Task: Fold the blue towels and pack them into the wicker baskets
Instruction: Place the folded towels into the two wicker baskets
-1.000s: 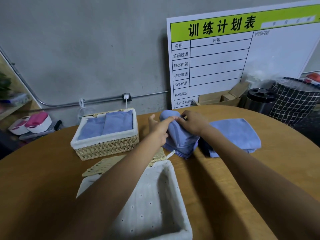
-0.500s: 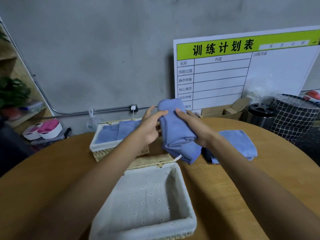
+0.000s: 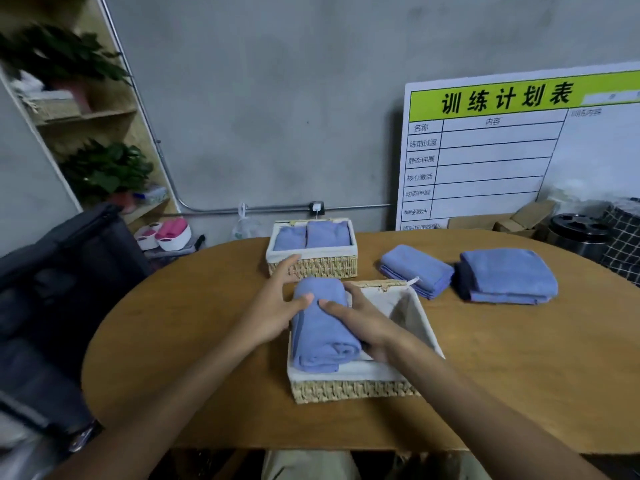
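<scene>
both hands, left (image 3: pixel 273 308) and right (image 3: pixel 363 322), grip the rolled towel (image 3: pixel 320 327) between them over the near basket (image 3: pixel 353 386).

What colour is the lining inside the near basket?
White, with small eyelet dots; the lining shows best in the head view, the only one.

Grey concrete wall (image 3: pixel 277 98), wooden shelf (image 3: pixel 104 112)

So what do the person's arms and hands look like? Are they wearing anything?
Both forearms are bare, with no sleeves showing. The left hand and the right hand have no gloves, and I can see no rings. On the left arm there is a dark wristwatch with a dark strap, low at the picture's edge. It is too blurry to read.
</scene>
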